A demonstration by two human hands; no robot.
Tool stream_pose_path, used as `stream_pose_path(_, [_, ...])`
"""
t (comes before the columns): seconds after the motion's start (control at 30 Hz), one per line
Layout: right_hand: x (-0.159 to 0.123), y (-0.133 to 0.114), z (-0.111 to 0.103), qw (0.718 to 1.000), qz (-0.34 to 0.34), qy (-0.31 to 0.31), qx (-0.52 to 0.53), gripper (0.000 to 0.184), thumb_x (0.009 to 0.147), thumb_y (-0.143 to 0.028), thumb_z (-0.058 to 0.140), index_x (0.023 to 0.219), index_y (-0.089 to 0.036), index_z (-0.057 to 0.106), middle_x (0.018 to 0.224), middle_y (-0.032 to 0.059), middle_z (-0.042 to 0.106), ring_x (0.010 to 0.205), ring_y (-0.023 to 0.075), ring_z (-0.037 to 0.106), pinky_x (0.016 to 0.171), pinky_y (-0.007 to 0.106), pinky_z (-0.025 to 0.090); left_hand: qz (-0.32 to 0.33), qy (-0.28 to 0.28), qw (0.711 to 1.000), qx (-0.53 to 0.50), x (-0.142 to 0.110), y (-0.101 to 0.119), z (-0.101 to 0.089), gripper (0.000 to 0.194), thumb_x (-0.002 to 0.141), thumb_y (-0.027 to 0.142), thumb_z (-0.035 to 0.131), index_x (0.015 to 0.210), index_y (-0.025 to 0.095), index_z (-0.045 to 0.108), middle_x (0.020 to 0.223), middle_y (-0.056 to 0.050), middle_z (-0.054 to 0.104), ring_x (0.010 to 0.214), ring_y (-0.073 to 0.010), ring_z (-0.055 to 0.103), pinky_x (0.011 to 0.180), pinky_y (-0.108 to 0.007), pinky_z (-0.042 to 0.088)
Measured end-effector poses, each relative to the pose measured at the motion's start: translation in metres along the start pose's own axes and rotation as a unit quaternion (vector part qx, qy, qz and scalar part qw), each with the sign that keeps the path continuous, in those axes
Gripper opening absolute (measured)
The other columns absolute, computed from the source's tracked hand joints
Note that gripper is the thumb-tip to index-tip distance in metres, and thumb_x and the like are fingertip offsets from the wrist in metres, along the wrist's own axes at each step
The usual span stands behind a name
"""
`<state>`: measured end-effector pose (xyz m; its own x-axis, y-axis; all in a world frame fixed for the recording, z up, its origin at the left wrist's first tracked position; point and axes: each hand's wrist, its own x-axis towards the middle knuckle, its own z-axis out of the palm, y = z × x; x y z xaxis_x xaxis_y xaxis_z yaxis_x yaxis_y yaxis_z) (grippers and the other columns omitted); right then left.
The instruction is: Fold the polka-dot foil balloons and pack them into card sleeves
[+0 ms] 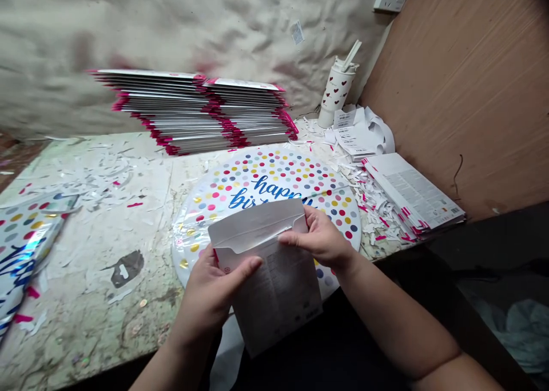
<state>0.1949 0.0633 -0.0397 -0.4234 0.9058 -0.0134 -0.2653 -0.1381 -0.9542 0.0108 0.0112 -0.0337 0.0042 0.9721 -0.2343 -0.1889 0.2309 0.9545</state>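
Both hands grip a white paper envelope (277, 288), whose flap stands raised at the top. My left hand (214, 282) holds its left edge, thumb across the front. On the other side my right hand (319, 236) pinches the upper right edge, thumb pressed near the fold. Fine print and a barcode show on the envelope's face. Behind it a round foil balloon (266, 165) lies flat on the table, white with coloured dots and blue "happy birthday" lettering, partly covered by the envelope and hands.
Two stacks of pink-edged envelopes (193, 111) stand against the wall. A heart-patterned tumbler (337, 91), a roll of labels (364, 134) and a pile of printed envelopes (416, 188) are at right. Another dotted foil balloon (30, 236) lies left. Paper scraps (98, 174) litter the table.
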Motion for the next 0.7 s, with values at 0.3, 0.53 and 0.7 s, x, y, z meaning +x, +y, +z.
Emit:
stream_pose_path(0.3, [0.012, -0.009, -0.011, 0.829, -0.19, 0.103, -0.517, 0.017, 0.088, -0.025, 0.047, 0.085, -0.015, 0.061, 0.081, 0.005, 0.062, 0.076, 0.0152, 0.055, 0.069, 0.027, 0.042, -0.106, -0.041, 0.993, 0.029, 0.004, -0.015, -0.01, 0.031, 0.076, 0.043, 0.061, 0.063, 0.014, 0.063, 0.044, 0.002, 0.053, 0.037, -0.006, 0.04, 0.038, -0.018, 0.028])
stream_pose_path(0.53, [-0.01, 0.01, 0.023, 0.739, -0.212, -0.077, -0.634, 0.018, 0.088, -0.02, 0.046, 0.081, -0.016, 0.063, 0.078, 0.0049, 0.06, 0.077, 0.0153, 0.053, 0.071, 0.026, 0.04, -0.09, -0.07, 0.989, 0.092, -0.005, -0.028, -0.005, 0.042, 0.08, 0.04, 0.055, 0.048, 0.013, 0.057, 0.042, -0.001, 0.054, 0.04, -0.0071, 0.043, 0.044, -0.019, 0.033])
stream_pose_path(0.7, [-0.01, 0.008, 0.025, 0.704, -0.211, -0.08, -0.673, 0.014, 0.084, -0.014, 0.047, 0.078, -0.014, 0.06, 0.077, 0.0063, 0.058, 0.074, 0.017, 0.05, 0.066, 0.028, 0.039, -0.074, -0.071, 0.987, 0.126, -0.01, -0.03, -0.004, 0.043, 0.08, 0.042, 0.055, 0.047, 0.013, 0.057, 0.042, -0.001, 0.053, 0.041, -0.0078, 0.044, 0.044, -0.019, 0.034])
